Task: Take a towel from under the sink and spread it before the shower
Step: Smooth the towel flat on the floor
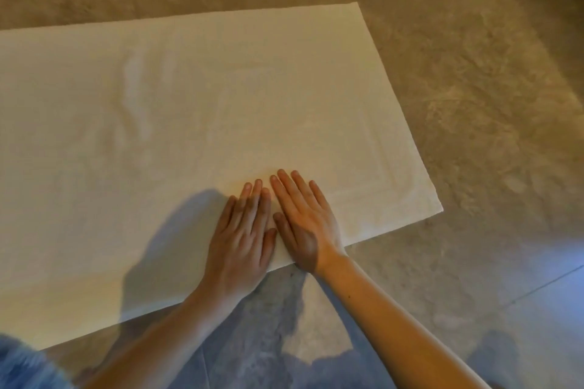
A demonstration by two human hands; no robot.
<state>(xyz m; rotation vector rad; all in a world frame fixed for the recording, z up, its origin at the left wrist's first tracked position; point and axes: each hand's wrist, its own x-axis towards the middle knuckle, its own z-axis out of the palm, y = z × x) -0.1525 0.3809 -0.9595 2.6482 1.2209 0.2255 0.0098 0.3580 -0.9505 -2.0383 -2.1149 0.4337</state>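
Down at the bottom left, closest to the lens, there's a fuzzy blue patch (22, 363), too blurred to name, and just past it two bare forearms reach forward over the floor (474, 88), a mottled tan stone with a seam line showing at the lower right. Both hands are down on the towel (189, 110), and here's where it sits: a pale cream rectangle laid open and flat on that floor, long axis running left to right and tipped a little, so the right end comes nearer the person, its left end running off the frame. No shower in view, so whether it lies in front of one can't be told from here. The left hand (241, 237) is palm down, fingers straight and close together, gripping nothing, just pressing. The right hand (303, 218) is the same story, flat and open, fingers slightly fanned, heel of the palm right at the near hem. The two hands lie side by side, thumbs almost touching, both set near the right end and close to the near edge. That's the relation that matters: most of the cloth stretches away to the left of them, and the ripples (136, 98) are out there too, left of centre and well apart from either palm. The left hand is the nearer one to those wrinkles, so a smoothing sweep leftward looks like its job. The spreading looks nearly done.
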